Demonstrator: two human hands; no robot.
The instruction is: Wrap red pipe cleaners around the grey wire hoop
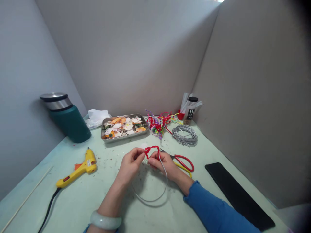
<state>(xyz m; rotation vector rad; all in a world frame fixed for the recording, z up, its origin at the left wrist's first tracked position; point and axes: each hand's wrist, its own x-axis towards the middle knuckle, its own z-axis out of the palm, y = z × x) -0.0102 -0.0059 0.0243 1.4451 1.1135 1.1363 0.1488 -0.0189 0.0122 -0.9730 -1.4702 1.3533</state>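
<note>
Both hands are raised over the middle of the table around a grey wire ring (166, 181), whose top part is wrapped in a fuzzy red pipe cleaner (153, 147). My left hand (130, 164) pinches the red pipe cleaner at the ring's upper left. At the upper right, my right hand (165, 165) has its thumb and fingers closed on the pipe cleaner and the ring. The bare lower part of the ring hangs down between my wrists. Just behind my right hand lie scissors (186, 161) with one red and one yellow handle, their blades partly hidden.
A yellow glue gun (80, 170) with a black cord lies left, near a thin stick (29, 195) and a green bottle (69, 121). Behind are a tray (126, 139) of shells, tangled pipe cleaners (161, 124), coiled grey wire (186, 136) and a jar (190, 111). A black pad (238, 194) lies right.
</note>
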